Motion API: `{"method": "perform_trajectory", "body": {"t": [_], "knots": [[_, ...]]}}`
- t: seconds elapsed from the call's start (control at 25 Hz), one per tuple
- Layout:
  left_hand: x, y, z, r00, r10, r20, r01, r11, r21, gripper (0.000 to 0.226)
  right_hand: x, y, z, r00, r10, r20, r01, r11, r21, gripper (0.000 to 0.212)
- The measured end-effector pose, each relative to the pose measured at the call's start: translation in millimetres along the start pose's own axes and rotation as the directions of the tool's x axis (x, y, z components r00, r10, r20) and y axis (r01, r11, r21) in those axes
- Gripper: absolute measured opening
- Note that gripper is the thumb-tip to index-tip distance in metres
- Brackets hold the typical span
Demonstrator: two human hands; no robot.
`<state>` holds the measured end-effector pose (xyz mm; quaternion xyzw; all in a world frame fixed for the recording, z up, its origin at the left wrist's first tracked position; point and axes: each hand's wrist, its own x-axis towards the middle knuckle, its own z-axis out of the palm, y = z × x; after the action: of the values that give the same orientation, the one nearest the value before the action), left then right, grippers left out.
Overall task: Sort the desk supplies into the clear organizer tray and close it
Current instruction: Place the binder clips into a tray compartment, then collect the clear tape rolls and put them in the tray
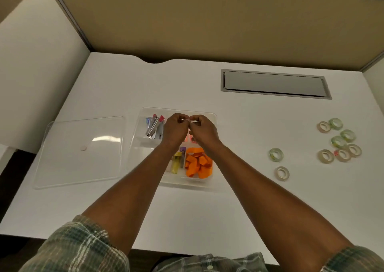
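Note:
The clear organizer tray (212,118) sits mid-desk without its lid. It holds staplers (154,126) in the back left compartment, orange pieces (198,164) at the front right, and yellow and purple items (177,159) beside them. Over the tray's back part, my left hand (176,129) and my right hand (202,129) meet, fingers curled, pinching a small pale item (189,120) between them. What that item is cannot be made out. The clear lid (81,151) lies flat left of the tray.
Several tape rolls lie at the right: a cluster (338,141) near the desk's right edge and two apart, a green roll (276,154) and a pale roll (282,173). A grey cable hatch (274,83) is set in the desk behind. Partition walls stand at the back and left.

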<state>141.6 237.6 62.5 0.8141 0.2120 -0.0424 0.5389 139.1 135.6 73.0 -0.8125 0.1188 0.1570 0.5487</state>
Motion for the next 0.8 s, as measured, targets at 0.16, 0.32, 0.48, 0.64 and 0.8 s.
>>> {"method": "perform_trajectory", "body": {"t": [0.16,0.32,0.48,0.64,0.8], "knots": [[-24,20,53,0.996,0.025,0.087,-0.025,1.0,0.008,0.019,-12,30,-61,0.998,0.034,-0.053,-0.033,0.999,0.031,0.033],[-51,39,110,0.981,0.044,0.189,-0.042,0.999,-0.013,0.018,-26,66,-125,0.99,0.078,-0.114,-0.072,0.996,0.058,0.035],[-80,48,166,0.961,0.06,0.268,-0.075,0.996,0.043,0.018,-38,109,-185,0.978,0.025,-0.208,-0.049,0.992,-0.113,0.03],[-101,41,218,0.924,0.114,0.364,-0.218,0.941,0.259,0.026,-51,160,-233,0.972,0.013,-0.236,-0.114,0.901,-0.419,0.033],[-111,24,254,0.823,0.103,0.559,-0.451,0.717,0.531,0.056,-68,203,-254,0.988,0.046,-0.145,-0.125,0.785,-0.606,0.045]]}}
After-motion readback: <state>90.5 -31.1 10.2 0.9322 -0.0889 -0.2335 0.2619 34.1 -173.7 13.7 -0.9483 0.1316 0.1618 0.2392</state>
